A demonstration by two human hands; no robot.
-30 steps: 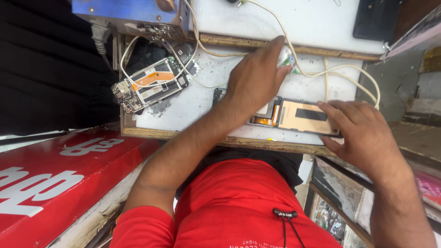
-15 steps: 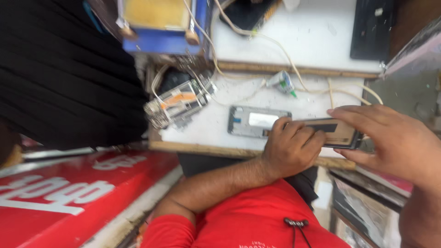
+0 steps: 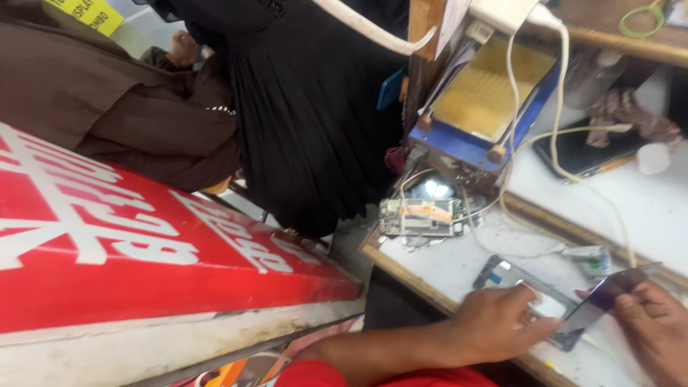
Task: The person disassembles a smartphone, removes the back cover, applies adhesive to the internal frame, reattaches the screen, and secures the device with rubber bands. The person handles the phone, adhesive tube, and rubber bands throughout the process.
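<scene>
The left hand [image 3: 502,322] rested flat on the opened phone body [image 3: 527,297], fingers pressing it onto the white worktable [image 3: 444,269] near its front edge. The right hand [image 3: 656,326] pinched a thin dark screen panel [image 3: 602,304], tilted up from the phone, between thumb and fingertips. Behind lay a stripped phone frame [image 3: 421,216] among loose white cables [image 3: 530,186], a blue-cased heating plate [image 3: 481,107], and a small tube [image 3: 591,256]. A red signboard [image 3: 143,244] stood to the left.
</scene>
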